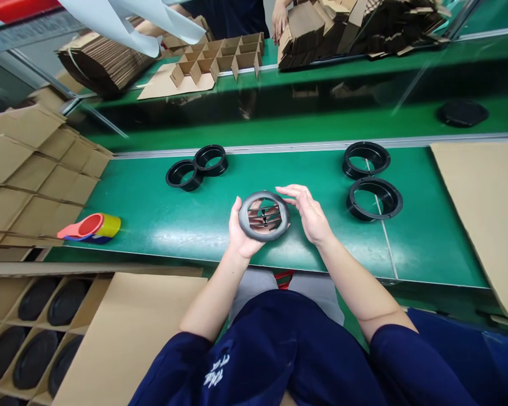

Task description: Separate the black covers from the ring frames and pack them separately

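Observation:
Above the green table, my left hand [242, 232] holds a round dark-grey vent [245, 217] from its left side and from below. Thin slats cross the opening in its middle, and my fingers show behind them. Beside the vent's right edge is my right hand [308, 214], its fingers stretched toward the rim; whether they touch it I cannot tell. Two black rings [183, 185] [210, 171] sit against each other behind and to the left. Two larger black rings [366, 171] [383, 211] lie on the right, one in front of the other.
Coloured tape rolls [108, 225] lie at the table's left end, near stacked cardboard dividers [25, 175]. A cardboard sheet [486, 208] covers the right end. A box with black round parts [36, 358] stands lower left. Across the rail [279, 149], a black disc [463, 113] and another person's hand [279, 21] show.

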The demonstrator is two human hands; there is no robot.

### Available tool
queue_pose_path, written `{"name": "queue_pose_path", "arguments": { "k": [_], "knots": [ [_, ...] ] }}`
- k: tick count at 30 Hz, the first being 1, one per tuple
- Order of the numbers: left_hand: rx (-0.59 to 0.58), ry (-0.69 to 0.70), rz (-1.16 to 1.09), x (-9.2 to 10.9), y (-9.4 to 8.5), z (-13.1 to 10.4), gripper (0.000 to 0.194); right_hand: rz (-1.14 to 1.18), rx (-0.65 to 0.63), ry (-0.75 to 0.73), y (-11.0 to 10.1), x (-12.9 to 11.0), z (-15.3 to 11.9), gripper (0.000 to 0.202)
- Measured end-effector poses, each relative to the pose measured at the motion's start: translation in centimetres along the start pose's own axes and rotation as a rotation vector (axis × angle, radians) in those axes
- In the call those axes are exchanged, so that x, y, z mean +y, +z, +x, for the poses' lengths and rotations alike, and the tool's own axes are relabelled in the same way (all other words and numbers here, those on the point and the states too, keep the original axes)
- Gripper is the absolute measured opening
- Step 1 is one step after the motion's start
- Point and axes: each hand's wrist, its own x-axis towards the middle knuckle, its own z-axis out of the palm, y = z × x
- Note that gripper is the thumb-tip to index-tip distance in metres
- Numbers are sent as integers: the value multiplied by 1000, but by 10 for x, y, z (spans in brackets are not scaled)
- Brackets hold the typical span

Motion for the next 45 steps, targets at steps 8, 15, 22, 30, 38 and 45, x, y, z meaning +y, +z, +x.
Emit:
{"name": "queue_pose_path", "arguments": {
  "k": [8,15,22,30,38,45],
  "knots": [
    [26,12,-49,0,5,-3,55,-44,1,-42,-2,4,-1,63],
    [94,187,54,11,36,7,49,-693,-133,-299,-2,-9,-1,63],
    [-115,77,381,-27,86,38,57,-1051,-99,-221,-47,-55,-11,114],
    [-75,259,1129,-108,113,140,54,-1125,547,164,-156,-61,-46,108],
    [-13,278,1049,-34,40,99,39,-1154,292,184,-129,-42,-56,103],
    [201,354,967,25,-35,32,50,-1220,-252,-69,-19,-25,5,114]
  ]
}}
